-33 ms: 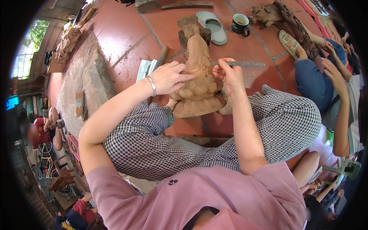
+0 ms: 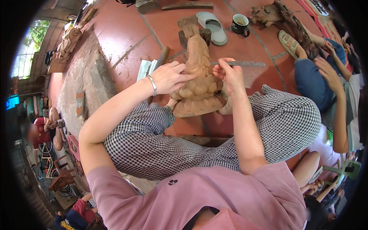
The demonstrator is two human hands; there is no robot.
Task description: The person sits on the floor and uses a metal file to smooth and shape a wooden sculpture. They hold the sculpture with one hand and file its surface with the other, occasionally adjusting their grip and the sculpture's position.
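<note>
In front of me stands a carved wooden statue [image 2: 197, 53], with a flowing figure above a petalled round base [image 2: 199, 108]. My left hand [image 2: 168, 78] grips its left side just above the petals, one finger stretched across the front. A thin grey metal file [image 2: 249, 64] is pinched between the thumb and fingers of my right hand [image 2: 230, 74]. The file's left tip reaches the statue's right edge, while its other end sticks out to the right. My left palm and the underside of its fingers are hidden.
A wooden-handled tool [image 2: 163, 57] and white paper [image 2: 142, 70] lie left of the statue. Beyond it are a grey slipper [image 2: 212, 28], a dark mug [image 2: 240, 25] and a gnarled wood piece [image 2: 283, 19]. A person [image 2: 333, 84] sits close at right.
My hands, the file and the statue look unmoved. At the right, the seated person's raised hand has shifted slightly.
</note>
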